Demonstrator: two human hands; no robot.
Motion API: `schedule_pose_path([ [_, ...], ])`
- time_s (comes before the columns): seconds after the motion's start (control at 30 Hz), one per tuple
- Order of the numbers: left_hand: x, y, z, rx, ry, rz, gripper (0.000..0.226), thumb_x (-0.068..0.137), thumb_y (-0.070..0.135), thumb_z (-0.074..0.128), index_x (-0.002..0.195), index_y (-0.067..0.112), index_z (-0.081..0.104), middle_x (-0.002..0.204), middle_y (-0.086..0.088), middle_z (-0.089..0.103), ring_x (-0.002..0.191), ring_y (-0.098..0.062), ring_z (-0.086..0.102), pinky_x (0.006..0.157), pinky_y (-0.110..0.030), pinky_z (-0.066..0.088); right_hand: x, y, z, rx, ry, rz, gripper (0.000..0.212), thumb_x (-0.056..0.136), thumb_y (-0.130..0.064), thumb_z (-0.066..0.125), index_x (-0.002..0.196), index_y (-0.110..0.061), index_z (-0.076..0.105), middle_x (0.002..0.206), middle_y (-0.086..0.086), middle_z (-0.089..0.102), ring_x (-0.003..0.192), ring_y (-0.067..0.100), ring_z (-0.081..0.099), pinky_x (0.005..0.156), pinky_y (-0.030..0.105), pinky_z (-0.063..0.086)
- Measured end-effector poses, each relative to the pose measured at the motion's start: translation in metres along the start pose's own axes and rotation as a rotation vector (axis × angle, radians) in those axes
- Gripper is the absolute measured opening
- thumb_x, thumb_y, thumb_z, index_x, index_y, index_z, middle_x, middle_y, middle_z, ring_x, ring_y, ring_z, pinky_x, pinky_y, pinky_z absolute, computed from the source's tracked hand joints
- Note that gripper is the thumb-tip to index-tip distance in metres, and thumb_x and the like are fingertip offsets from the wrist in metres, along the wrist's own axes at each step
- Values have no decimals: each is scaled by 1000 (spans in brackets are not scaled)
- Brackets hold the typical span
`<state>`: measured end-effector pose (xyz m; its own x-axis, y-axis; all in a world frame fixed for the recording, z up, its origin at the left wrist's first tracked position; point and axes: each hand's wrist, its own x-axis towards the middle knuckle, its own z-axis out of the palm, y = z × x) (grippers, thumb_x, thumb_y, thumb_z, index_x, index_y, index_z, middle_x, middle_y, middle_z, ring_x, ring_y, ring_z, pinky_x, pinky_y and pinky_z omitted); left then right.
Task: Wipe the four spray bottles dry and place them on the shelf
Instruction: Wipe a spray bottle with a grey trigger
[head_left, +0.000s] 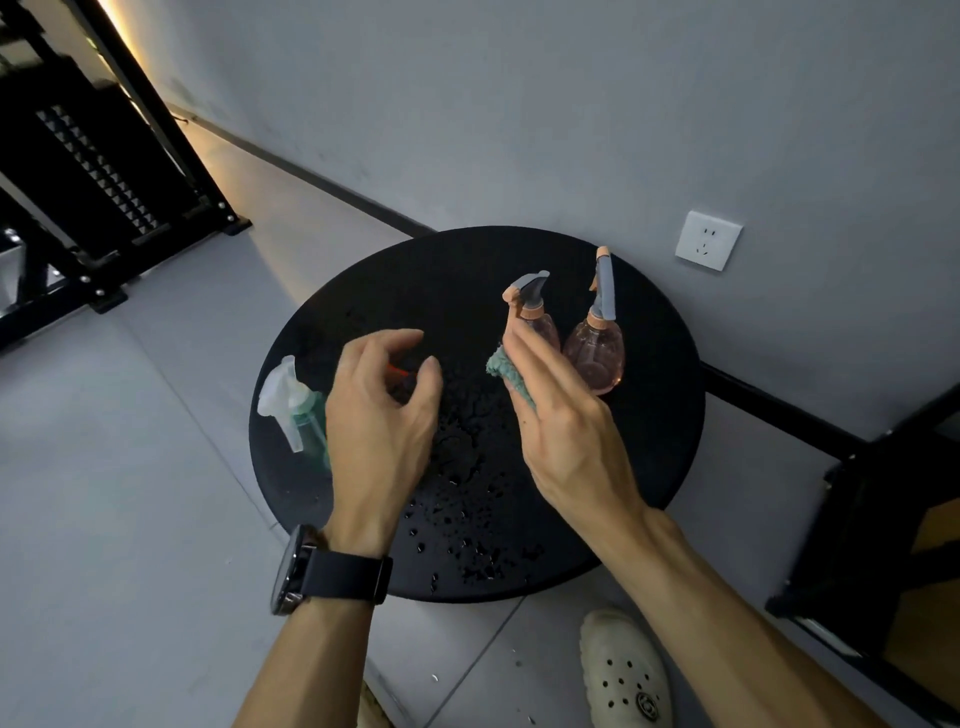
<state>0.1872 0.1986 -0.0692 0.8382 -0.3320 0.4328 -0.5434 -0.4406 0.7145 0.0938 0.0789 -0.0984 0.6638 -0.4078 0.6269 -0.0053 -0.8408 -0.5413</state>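
Pink translucent plastic makes up two of the spray bottles, the nearer pink bottle (540, 332) and the farther pink bottle (595, 353); both are bulb-shaped with grey-and-peach trigger heads and stand upright, close together, toward the far right of the round black desk (649, 415). A third, the green bottle (306, 415), has a frosted white trigger and stands near the left rim, partly hidden by the left hand (382, 415). Something orange-red peeps out beneath that hand's fingers; whether it is the fourth bottle I cannot tell. The left hand hovers with its fingers loosely curled, holding nothing. The right hand (561, 410) pinches a teal cloth (506, 371), soft and nubbly, just beside the nearer pink bottle; whether cloth and bottle touch is unclear. Water beads (457, 514) are scattered over the matte top, so the thin, smooth shells are probably wet and slick. They look light and easy to tip. The narrow neck under the trigger seems the surest hold, leaving the rounded belly free for wiping. The dark shelf frame (104, 171) stands at far left.
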Motion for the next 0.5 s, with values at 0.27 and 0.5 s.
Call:
schedule_pose_path([
  [0.27,-1,17,30,-25,-154,6,21,95,19,64,115,23,67,108,14,60,96,4,59,80,-1,41,-3,16,-16,-8,64,-4,44,90,1,61,133,6,51,141,18,50,132,24,47,108,30,41],
  [0.5,30,22,61,27,-288,6,28,96,20,59,124,18,64,122,0,63,101,-6,60,87,-20,48,-1,30,-22,-24,120,36,42,92,-4,55,133,5,51,141,17,51,132,24,47,111,26,35],
])
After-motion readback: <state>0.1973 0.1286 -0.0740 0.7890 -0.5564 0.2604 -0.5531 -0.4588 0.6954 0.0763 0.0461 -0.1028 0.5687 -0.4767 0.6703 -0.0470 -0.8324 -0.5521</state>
